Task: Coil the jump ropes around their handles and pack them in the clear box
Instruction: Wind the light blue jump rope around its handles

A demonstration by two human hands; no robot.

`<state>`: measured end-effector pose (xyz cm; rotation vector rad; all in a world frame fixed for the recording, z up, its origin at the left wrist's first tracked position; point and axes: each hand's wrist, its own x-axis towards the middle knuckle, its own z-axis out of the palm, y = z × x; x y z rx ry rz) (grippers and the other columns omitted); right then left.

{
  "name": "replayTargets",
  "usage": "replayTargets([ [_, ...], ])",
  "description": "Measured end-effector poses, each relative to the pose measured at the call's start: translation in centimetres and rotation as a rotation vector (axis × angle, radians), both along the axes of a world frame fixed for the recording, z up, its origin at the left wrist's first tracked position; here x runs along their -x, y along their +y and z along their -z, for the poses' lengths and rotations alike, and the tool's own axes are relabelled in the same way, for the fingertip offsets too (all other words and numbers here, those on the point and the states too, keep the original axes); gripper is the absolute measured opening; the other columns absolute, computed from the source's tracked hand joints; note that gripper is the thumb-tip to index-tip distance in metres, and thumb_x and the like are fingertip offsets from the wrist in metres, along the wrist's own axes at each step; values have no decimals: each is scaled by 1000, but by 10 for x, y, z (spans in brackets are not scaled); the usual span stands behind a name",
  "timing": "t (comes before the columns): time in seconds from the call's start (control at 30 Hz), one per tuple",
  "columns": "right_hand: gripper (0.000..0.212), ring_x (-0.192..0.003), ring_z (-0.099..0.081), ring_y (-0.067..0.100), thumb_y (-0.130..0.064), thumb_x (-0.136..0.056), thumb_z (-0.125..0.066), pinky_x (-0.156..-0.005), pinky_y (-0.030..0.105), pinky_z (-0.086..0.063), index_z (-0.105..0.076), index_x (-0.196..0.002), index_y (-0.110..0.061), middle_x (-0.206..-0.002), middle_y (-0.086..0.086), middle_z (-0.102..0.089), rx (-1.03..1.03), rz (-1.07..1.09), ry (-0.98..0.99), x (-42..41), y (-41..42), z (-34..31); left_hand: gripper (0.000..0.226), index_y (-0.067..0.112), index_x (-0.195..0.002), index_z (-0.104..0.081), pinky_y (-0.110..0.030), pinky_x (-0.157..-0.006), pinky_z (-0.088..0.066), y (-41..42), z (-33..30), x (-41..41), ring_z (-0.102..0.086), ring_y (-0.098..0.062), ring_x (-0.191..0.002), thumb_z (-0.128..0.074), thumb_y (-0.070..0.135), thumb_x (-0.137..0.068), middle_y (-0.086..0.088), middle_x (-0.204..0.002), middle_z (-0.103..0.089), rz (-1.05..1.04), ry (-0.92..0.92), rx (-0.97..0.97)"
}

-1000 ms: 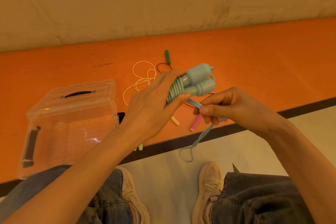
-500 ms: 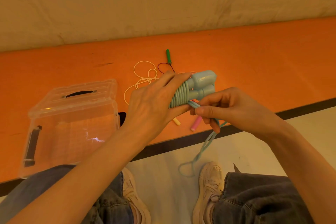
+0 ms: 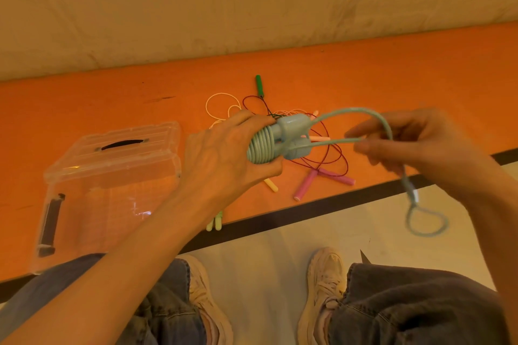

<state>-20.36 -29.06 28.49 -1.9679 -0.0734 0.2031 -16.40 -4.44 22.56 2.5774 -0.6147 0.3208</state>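
My left hand [image 3: 224, 157] grips the two pale blue handles [image 3: 291, 134] of a jump rope, with several turns of the blue cord [image 3: 260, 148] wound around them. My right hand [image 3: 414, 145] pinches the loose blue cord out to the right; the cord arcs from the handles to my fingers, and its end hangs below in a small loop [image 3: 426, 221]. The clear box [image 3: 112, 190] lies on the orange mat at the left, with black latches and a black handle slot.
Other jump ropes lie tangled on the orange mat [image 3: 392, 78] behind my hands: a white cord [image 3: 221, 103], a dark red cord with pink handles [image 3: 305, 183], a green handle [image 3: 258, 84], yellow handles [image 3: 271, 185]. My knees and shoes are below, on the pale floor.
My right hand has moved out to the right and up, pulling the blue cord into a wide arc. The handles in my left hand tilted and shifted a little to the right.
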Motion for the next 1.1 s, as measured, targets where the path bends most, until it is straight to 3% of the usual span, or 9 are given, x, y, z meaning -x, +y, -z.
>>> replayTargets([
  [0.17,20,-46,-34,14,-24,-80,-62,-42,23,-25,-71,-95,-17,-62,-1,-66,-165,156,-254,-5,3,3,54,38,-110,-65,-17,-56,-18,-6,0,6,-62,-8,-81,-50,63,-64,16,-93,-64,28,32,-106],
  [0.3,16,-46,-37,14,-27,-82,-62,-44,22,-30,-72,-93,-21,-65,-1,-68,-183,183,-292,-12,9,10,53,44,-103,-67,-10,-63,-7,-12,-3,14,-62,0,-79,-44,69,-63,22,-91,-66,94,19,-177],
  [0.4,18,-45,-38,13,-25,-81,-62,-45,18,-34,-71,-95,-19,-69,-2,-70,-245,185,-242,-17,13,16,47,46,-109,-64,-12,-53,-21,-15,-2,16,-59,-2,-82,-57,65,-66,20,-94,-65,230,152,-157],
  [0.5,20,-45,-38,11,-25,-79,-62,-44,18,-32,-70,-95,-16,-71,-1,-71,-282,201,-143,-22,15,22,42,44,-103,-66,-11,-52,-27,-16,-1,18,-56,-5,-76,-67,61,-64,17,-86,-65,306,204,-114],
  [0.63,13,-42,-37,8,-17,-83,-61,-42,19,-31,-70,-92,-13,-68,-2,-71,-254,247,-68,-26,17,26,42,44,-104,-67,-26,-59,-45,-15,-1,20,-56,-2,-76,-65,63,-67,21,-89,-67,353,257,-65],
  [0.8,13,-43,-38,9,-19,-81,-63,-43,20,-32,-71,-91,-15,-69,-1,-71,-230,235,-33,-27,17,31,52,45,-111,-64,-33,-65,-48,-17,0,19,-59,-2,-84,-50,78,-72,21,-97,-68,379,292,-101],
  [0.9,12,-44,-38,10,-17,-84,-62,-43,20,-32,-71,-92,-14,-70,0,-71,-229,241,-28,-28,15,32,50,45,-114,-60,-32,-62,-47,-17,-1,21,-57,-3,-77,-56,74,-73,19,-90,-68,361,263,-65],
  [1.03,11,-43,-38,9,-13,-88,-59,-43,20,-32,-70,-92,-12,-67,-2,-70,-209,263,-21,-30,13,33,87,41,-134,-28,-25,-70,-49,-19,-6,26,-60,-1,-98,-72,68,-64,20,-106,-70,317,275,100],
  [1.1,11,-43,-38,8,-12,-88,-59,-42,19,-33,-70,-92,-12,-67,-2,-70,-203,275,-9,-31,12,34,94,40,-136,-22,-25,-73,-51,-19,-7,26,-62,0,-97,-76,65,-62,20,-105,-70,305,300,167],
])
